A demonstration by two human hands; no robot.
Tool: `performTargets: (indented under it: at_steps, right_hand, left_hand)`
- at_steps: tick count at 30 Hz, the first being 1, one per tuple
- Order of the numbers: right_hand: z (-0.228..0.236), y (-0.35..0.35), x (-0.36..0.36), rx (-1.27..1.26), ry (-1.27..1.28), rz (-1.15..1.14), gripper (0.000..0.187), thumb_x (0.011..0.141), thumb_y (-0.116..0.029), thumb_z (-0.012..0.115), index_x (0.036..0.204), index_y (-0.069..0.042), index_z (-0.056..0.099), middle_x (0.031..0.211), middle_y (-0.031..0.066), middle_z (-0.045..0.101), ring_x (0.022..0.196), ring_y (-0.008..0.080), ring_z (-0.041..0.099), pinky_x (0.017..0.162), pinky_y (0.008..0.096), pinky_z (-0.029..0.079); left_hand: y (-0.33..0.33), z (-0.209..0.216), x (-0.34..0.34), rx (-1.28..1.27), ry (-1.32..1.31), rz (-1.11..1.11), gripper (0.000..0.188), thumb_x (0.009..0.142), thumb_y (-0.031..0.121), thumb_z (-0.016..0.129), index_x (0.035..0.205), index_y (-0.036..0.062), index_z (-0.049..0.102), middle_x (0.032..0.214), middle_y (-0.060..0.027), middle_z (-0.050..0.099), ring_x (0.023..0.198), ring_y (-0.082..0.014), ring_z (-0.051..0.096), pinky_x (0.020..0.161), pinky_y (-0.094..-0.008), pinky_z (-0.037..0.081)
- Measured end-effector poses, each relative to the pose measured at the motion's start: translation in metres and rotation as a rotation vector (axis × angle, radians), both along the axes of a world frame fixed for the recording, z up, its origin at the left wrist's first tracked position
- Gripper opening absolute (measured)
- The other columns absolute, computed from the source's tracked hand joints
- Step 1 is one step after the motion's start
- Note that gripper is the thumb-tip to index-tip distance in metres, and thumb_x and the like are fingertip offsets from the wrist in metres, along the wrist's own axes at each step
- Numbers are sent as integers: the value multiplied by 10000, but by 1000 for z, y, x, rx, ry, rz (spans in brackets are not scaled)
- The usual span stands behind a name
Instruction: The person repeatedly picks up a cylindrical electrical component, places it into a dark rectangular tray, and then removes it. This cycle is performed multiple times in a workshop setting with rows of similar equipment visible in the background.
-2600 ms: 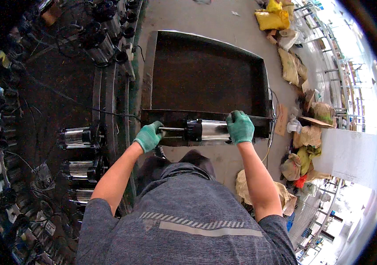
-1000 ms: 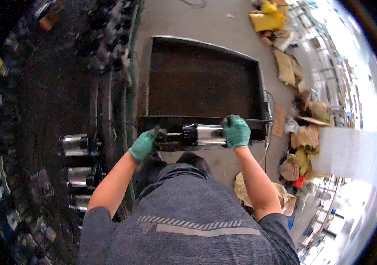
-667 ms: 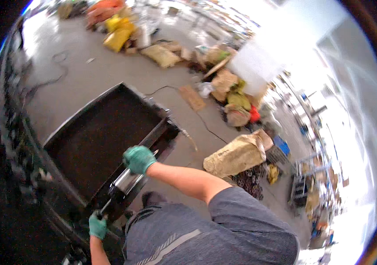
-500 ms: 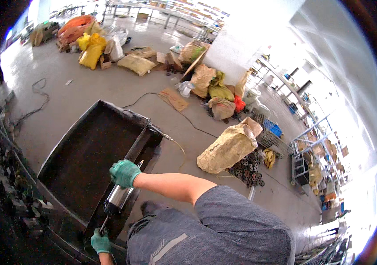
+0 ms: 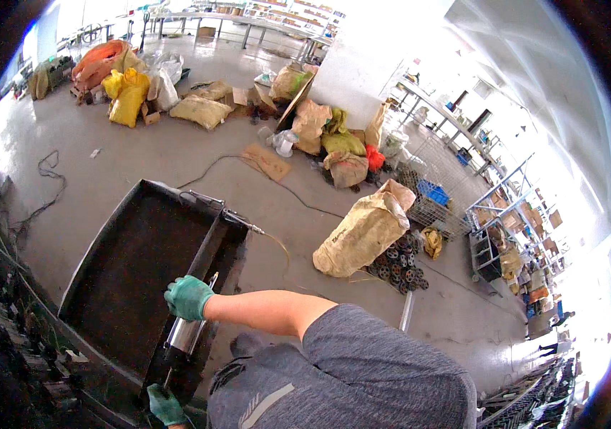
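Both my hands wear green gloves. My right hand (image 5: pixel 189 297) is closed over the upper end of a shiny metal cylinder (image 5: pixel 185 334) at the near right edge of a large dark tray (image 5: pixel 98 252). From the cylinder's lower end a thin rod (image 5: pixel 169 377) runs down toward me. My left hand (image 5: pixel 165 405), low in the picture, has its fingers curled round the rod's end; the glove hides the tip. A slim metal tool (image 5: pixel 243 222) with a thin yellowish hose lies at the tray's far right corner.
A tall tan sack (image 5: pixel 363 234) stands on the floor to the right, beside a heap of small dark wheels (image 5: pixel 400 269). Behind are a wire basket (image 5: pixel 431 204), more sacks (image 5: pixel 202 112) and flat cardboard (image 5: pixel 266 161). A dark cable (image 5: pixel 298 193) crosses the floor; a blue trolley (image 5: pixel 488 247) stands farther right.
The whole view has shifted and turned slightly. My hands keep their hold on the cylinder and rod, which sit at nearly the same place along the tray.
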State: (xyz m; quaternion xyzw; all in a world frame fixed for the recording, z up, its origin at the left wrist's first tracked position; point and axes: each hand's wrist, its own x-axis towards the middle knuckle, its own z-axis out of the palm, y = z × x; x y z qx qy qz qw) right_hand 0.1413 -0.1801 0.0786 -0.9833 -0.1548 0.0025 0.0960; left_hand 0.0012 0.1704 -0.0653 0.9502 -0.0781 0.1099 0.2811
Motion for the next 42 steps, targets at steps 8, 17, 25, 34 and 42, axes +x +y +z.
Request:
performTargets:
  at_steps: [8, 17, 25, 34, 42]
  right_hand:
    - [-2, -6, -2, 67, -21, -10, 191, 838, -255, 657, 924, -105, 739, 970, 103, 729, 956, 311, 699, 831, 451, 543]
    - [-1, -13, -2, 105, 0, 38, 217, 894, -286, 615, 888, -89, 706, 934, 140, 710, 911, 349, 684, 812, 484, 548]
    - [0, -10, -3, 44, -2, 46, 229, 913, -299, 596, 933, -100, 707, 976, 128, 712, 953, 326, 679, 831, 485, 537]
    - [-12, -8, 1, 101, 9, 36, 195, 797, -224, 666, 925, -108, 757, 976, 119, 732, 962, 316, 691, 844, 457, 539]
    - [-11, -5, -3, 75, 27, -32, 200, 845, -255, 648, 955, -117, 743, 1003, 98, 727, 982, 292, 680, 848, 438, 518]
  left_hand:
    - [16, 14, 27, -1180, 1100, 345, 641, 987, 667, 499, 1148, 76, 689, 891, -88, 712, 726, -264, 677, 626, -422, 585]
    - [-12, 24, -3, -898, 575, 58, 226, 928, 58, 701, 1123, 90, 590, 956, -29, 600, 847, -120, 573, 736, -286, 501]
    - [18, 58, 17, -592, 942, -107, 341, 941, 243, 751, 1167, 16, 632, 1033, -45, 636, 966, -148, 566, 851, -339, 493]
    - [-10, 28, 6, 63, 552, -66, 336, 900, 90, 728, 1208, -16, 644, 971, -121, 679, 836, -252, 625, 762, -391, 525]
    - [16, 29, 17, -134, 501, -147, 212, 942, 251, 729, 950, 41, 704, 672, -85, 630, 615, -232, 600, 586, -402, 498]
